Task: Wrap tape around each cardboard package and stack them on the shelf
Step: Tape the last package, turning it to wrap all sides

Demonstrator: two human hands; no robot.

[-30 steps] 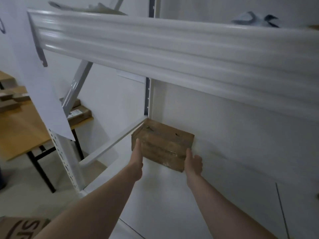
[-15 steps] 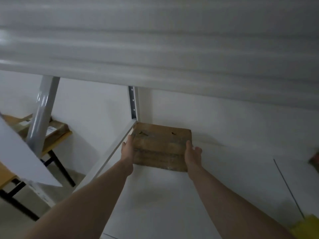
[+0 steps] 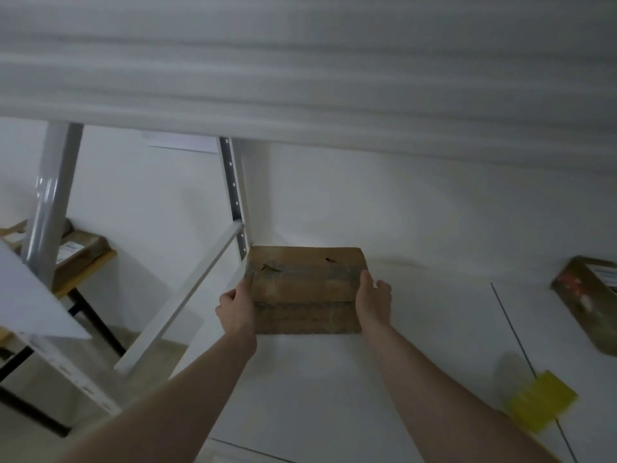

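Observation:
A worn brown cardboard package lies flat on the white shelf board, in its back left corner beside the perforated upright. My left hand grips the package's left side with the thumb along its top edge. My right hand grips the right side the same way. The fingertips on the far sides are hidden. No tape roll is visible.
The upper shelf's white beam hangs low across the top of the view. Another cardboard package with a label lies at the shelf's right end, with a yellow object near the front. A wooden table with a box stands to the left.
The package has turned square to the wall and slid into the back left corner, with both hands staying on its sides. My head has dropped below the upper beam.

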